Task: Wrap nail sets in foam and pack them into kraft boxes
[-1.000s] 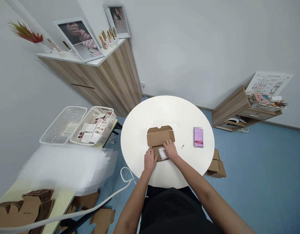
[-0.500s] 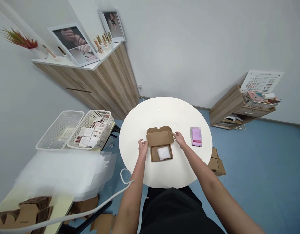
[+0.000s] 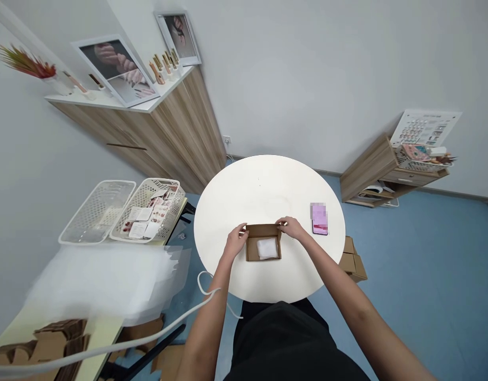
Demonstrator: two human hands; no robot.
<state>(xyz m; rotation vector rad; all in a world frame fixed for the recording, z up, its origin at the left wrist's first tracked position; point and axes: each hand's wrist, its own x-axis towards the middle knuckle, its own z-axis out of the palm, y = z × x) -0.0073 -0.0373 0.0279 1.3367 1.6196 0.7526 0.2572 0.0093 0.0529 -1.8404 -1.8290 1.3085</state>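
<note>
Left hand and right hand pinch narrowly at the far corners of the open carton, which I steady on the round table; a white packet lies inside, a pink item right of the carton.

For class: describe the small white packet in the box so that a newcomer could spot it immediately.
On the round white table, find the open cardboard mailer box between the person's left hand and right hand. Inside lies a white wrapped packet, the only pale thing in the brown box.
</note>
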